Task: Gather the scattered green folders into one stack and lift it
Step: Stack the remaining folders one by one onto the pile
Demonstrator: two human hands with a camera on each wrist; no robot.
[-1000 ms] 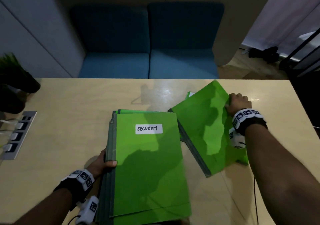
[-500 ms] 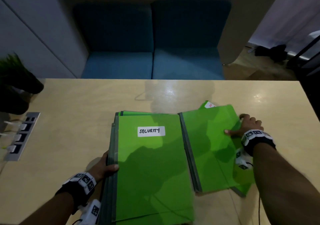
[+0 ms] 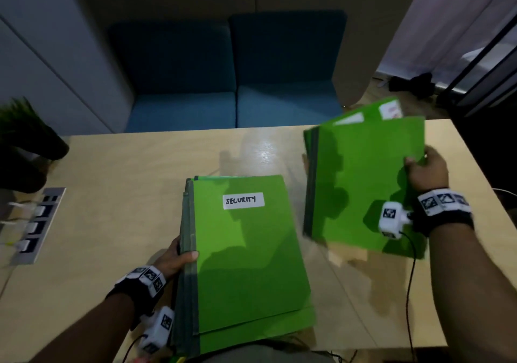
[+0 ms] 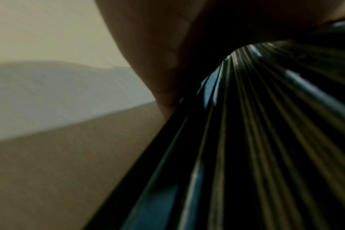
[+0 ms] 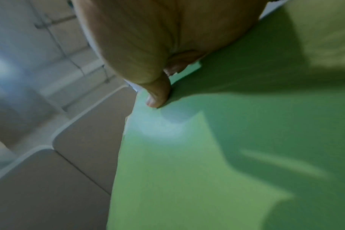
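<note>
A stack of green folders (image 3: 246, 264), its top one labelled SECURITY, lies on the table (image 3: 117, 211) near the front edge. My left hand (image 3: 179, 259) grips the stack's dark spine side, thumb on top; the spines (image 4: 246, 155) fill the left wrist view. To the right, a second bundle of green folders (image 3: 361, 183) hangs tilted above the table. My right hand (image 3: 425, 172) grips its right edge with the thumb (image 5: 158, 95) pressed on the green cover (image 5: 217, 155). White labels show at that bundle's far end.
A socket strip (image 3: 36, 225) is set into the table at the left, with plugs in it. A dark plant (image 3: 25, 144) stands at the far left. Blue sofa seats (image 3: 232, 105) lie beyond the table's far edge. A wrist cable (image 3: 409, 292) hangs over the table's right front.
The right-hand bundle, flat on the table beside the stack half a second ago, is now raised off the surface and tilted. The left hand and the main stack have stayed put.
</note>
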